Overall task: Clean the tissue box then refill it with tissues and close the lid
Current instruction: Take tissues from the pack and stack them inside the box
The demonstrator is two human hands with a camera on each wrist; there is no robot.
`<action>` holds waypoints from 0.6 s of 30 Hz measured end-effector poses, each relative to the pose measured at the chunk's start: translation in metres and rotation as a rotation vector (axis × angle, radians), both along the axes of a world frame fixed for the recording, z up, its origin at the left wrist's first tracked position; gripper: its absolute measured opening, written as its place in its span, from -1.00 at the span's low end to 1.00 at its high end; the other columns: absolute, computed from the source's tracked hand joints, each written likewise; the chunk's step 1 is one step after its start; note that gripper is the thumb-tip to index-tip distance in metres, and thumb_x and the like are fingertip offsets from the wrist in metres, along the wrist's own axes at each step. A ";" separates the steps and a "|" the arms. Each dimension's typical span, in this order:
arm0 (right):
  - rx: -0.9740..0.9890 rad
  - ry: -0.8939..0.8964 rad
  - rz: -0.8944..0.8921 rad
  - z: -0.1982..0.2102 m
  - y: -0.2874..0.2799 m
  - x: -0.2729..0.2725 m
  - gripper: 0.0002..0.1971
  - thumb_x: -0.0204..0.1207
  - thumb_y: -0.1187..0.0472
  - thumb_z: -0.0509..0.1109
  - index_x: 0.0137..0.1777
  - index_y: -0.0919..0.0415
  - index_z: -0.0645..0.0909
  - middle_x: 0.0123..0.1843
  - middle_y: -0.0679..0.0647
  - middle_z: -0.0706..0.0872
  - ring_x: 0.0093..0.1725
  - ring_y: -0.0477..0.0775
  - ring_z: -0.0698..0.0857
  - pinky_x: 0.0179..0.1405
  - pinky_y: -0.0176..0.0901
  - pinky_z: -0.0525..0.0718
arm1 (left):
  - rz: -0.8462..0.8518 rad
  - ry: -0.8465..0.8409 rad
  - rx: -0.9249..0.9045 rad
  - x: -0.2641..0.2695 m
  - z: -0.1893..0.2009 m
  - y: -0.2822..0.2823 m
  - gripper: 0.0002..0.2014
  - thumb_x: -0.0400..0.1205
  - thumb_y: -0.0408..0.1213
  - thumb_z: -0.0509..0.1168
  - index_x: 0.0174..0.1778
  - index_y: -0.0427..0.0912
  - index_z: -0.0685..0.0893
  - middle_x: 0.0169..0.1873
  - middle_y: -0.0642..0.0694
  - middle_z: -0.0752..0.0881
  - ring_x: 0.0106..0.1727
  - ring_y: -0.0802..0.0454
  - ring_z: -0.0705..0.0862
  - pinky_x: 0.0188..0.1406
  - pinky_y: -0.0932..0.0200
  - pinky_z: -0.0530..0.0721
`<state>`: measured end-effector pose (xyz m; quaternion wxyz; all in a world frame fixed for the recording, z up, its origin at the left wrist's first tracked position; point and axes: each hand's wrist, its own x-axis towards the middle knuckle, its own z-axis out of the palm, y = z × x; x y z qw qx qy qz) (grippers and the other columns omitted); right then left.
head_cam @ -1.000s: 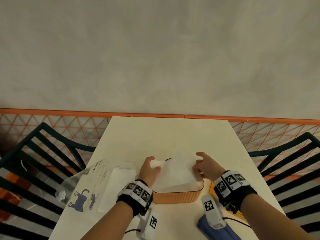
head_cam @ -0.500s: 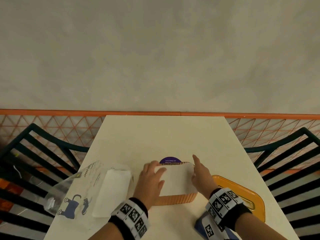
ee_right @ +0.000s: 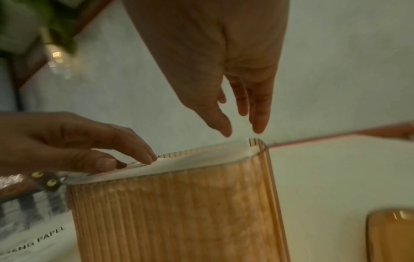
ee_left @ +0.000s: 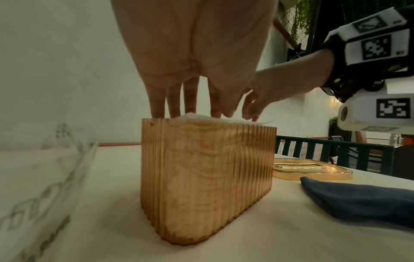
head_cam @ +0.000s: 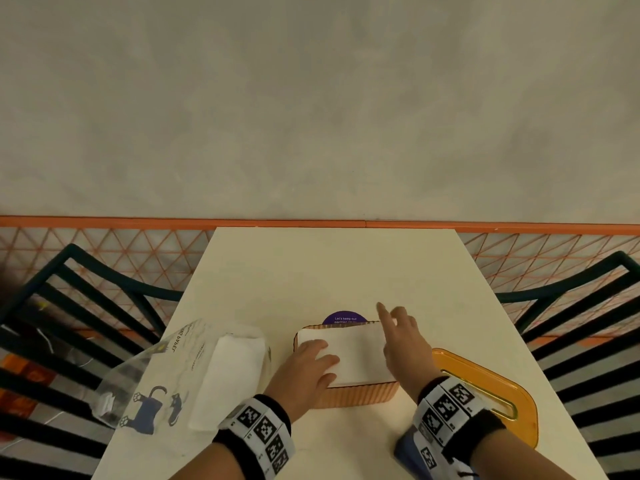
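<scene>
The tissue box (head_cam: pixel 349 393), stood near the counter's (head_cam: pixel 329 271) front edge, is seen filled with tissues (head_cam: pixel 353 355), on which the left hand (head_cam: pixel 308 368) now lies flat with nothing in its grip, while the right hand (head_cam: pixel 401 344) has lifted just clear, fingers loosely spread and holding nothing.

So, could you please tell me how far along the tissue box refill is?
Done: the tissues fill the orange ribbed tissue box to its rim. In hand: the left hand presses the stack flat; the right hand hovers open above the far corner. Left: the lid lies on the table beside the box.
</scene>
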<state>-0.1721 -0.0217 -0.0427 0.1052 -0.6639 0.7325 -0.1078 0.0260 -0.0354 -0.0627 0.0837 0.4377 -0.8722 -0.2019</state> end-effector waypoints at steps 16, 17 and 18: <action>0.195 0.057 0.308 -0.011 0.000 -0.015 -0.45 0.52 0.17 0.40 0.51 -0.02 0.37 0.54 -0.01 0.32 0.50 0.07 0.34 0.44 -0.11 0.49 | 0.110 -0.157 -0.016 -0.015 0.002 -0.014 -0.58 0.63 -0.06 0.25 0.42 -0.02 0.49 0.35 -0.01 0.45 0.41 0.02 0.39 0.36 0.10 0.42; 0.160 0.090 0.288 -0.008 -0.001 -0.017 -0.43 0.51 0.11 0.41 0.52 -0.03 0.35 0.55 -0.02 0.31 0.52 0.07 0.28 0.47 -0.07 0.44 | 0.169 -0.146 -0.061 -0.012 0.003 -0.015 -0.57 0.63 0.00 0.22 0.42 -0.01 0.49 0.39 0.01 0.43 0.44 0.03 0.36 0.39 0.09 0.37; 0.119 0.124 0.243 -0.005 -0.002 -0.020 -0.40 0.50 0.04 0.41 0.53 -0.03 0.34 0.55 -0.02 0.31 0.53 0.08 0.24 0.48 -0.03 0.40 | 0.238 -0.144 -0.084 -0.010 0.003 -0.015 -0.54 0.62 0.06 0.21 0.44 0.01 0.46 0.43 0.02 0.39 0.47 0.03 0.32 0.42 0.07 0.33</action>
